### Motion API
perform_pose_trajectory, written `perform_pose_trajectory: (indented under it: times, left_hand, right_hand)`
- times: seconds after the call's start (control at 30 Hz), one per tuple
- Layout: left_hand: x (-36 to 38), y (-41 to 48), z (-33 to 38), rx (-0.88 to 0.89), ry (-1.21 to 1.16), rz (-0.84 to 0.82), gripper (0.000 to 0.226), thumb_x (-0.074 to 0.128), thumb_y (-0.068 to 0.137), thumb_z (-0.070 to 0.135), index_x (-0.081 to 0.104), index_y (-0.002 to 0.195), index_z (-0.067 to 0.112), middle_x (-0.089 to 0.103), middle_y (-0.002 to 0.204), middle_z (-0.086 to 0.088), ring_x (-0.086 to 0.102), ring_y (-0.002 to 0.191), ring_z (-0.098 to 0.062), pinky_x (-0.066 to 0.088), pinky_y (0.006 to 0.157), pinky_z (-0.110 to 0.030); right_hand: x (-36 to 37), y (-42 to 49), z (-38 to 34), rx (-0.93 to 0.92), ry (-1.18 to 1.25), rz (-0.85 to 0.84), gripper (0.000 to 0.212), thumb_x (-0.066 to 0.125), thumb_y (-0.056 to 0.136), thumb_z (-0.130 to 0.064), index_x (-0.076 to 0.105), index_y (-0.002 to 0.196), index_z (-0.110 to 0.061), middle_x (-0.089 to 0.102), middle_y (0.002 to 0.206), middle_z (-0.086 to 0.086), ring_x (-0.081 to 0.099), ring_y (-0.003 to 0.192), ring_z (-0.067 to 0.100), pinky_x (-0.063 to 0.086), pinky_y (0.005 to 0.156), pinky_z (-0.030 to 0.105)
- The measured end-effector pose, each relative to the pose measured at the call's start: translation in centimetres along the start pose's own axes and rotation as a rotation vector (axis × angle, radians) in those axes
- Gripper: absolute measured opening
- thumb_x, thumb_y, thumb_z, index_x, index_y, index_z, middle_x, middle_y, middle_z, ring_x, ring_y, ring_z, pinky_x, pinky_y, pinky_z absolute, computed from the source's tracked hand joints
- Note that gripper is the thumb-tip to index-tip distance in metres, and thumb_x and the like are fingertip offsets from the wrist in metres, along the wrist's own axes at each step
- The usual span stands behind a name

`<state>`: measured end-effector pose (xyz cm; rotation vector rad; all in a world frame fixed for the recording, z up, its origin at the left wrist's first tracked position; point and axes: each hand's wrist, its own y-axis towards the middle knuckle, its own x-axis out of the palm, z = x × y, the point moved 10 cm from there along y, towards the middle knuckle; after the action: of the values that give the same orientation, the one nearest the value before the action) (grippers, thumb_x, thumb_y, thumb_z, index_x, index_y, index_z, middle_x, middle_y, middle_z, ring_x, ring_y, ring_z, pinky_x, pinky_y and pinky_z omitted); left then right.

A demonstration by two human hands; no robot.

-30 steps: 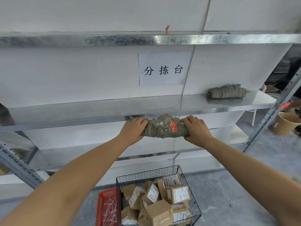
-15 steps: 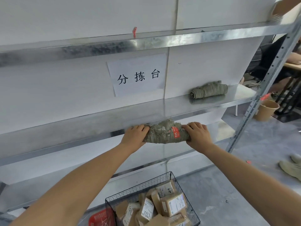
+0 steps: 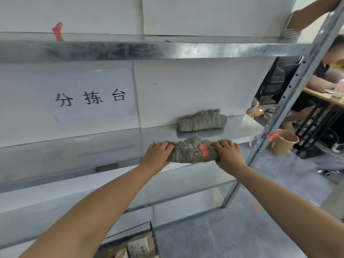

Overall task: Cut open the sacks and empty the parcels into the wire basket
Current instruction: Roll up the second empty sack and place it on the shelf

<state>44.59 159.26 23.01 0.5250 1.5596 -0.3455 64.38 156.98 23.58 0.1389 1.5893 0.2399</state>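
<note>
A rolled-up grey woven sack (image 3: 193, 152) with a red label is held in front of the middle metal shelf (image 3: 111, 146). My left hand (image 3: 157, 155) grips its left end and my right hand (image 3: 229, 155) grips its right end. Just behind it, a second rolled grey sack (image 3: 202, 121) lies on that shelf against the white back panel. The wire basket (image 3: 149, 231) shows only its top corner at the bottom edge, with brown cardboard parcels (image 3: 138, 246) inside.
A paper sign (image 3: 91, 97) with three characters hangs on the back panel. The rack's upright post (image 3: 290, 94) stands at the right. Beyond it are a brown paper bucket (image 3: 283, 142), a desk with a seated person (image 3: 333, 71), and another person's arm (image 3: 305, 13) at the top right.
The view has swung right and closer to the shelf. Both hands have carried the rolled sack rightward to just in front of the sack on the shelf. The basket has slid nearly out of view.
</note>
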Motion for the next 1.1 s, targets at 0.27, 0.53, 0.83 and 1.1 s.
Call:
perform_pose_trajectory:
  times: [0.27,0.53,0.83,1.1]
  left_hand:
    - [2.9,10.7,6.3,-0.075,-0.018,-0.015,0.049,0.049,0.092,0.019,0.031,0.137,0.011,0.040,0.136,-0.009,0.040,0.124,-0.028,0.035,0.095,-0.034]
    - [5.4,17.9,4.8,-0.182,0.022,-0.087,0.060,0.066,0.081,0.019,0.038,0.134,0.013,0.047,0.128,-0.009,0.047,0.118,-0.027,0.040,0.093,-0.035]
    - [8.6,20.7,3.6,-0.205,0.049,-0.104,0.063,0.066,0.080,0.031,0.044,0.134,0.009,0.052,0.125,-0.018,0.053,0.113,-0.033,0.045,0.090,-0.039]
    - [9.7,21.3,3.4,-0.230,0.084,-0.146,0.058,0.037,0.096,0.024,0.011,0.146,0.011,0.023,0.145,-0.015,0.027,0.133,-0.032,0.028,0.106,-0.040]
  right_hand:
    - [2.5,6.5,11.2,-0.019,-0.080,0.017,0.048,0.083,0.052,-0.008,0.067,0.097,-0.013,0.068,0.092,0.010,0.063,0.090,0.038,0.051,0.072,0.047]
    - [7.4,13.3,14.3,0.000,-0.059,-0.086,0.048,0.064,0.074,-0.002,0.056,0.120,-0.012,0.058,0.119,0.013,0.049,0.115,0.037,0.041,0.089,0.046]
    - [11.7,16.4,15.9,0.038,-0.050,-0.132,0.053,0.070,0.072,-0.006,0.056,0.122,-0.011,0.056,0.118,0.020,0.052,0.109,0.041,0.046,0.082,0.050]
    - [11.9,17.3,15.9,0.035,-0.069,-0.126,0.058,0.057,0.080,-0.009,0.042,0.135,-0.015,0.046,0.133,0.018,0.041,0.123,0.037,0.040,0.094,0.051]
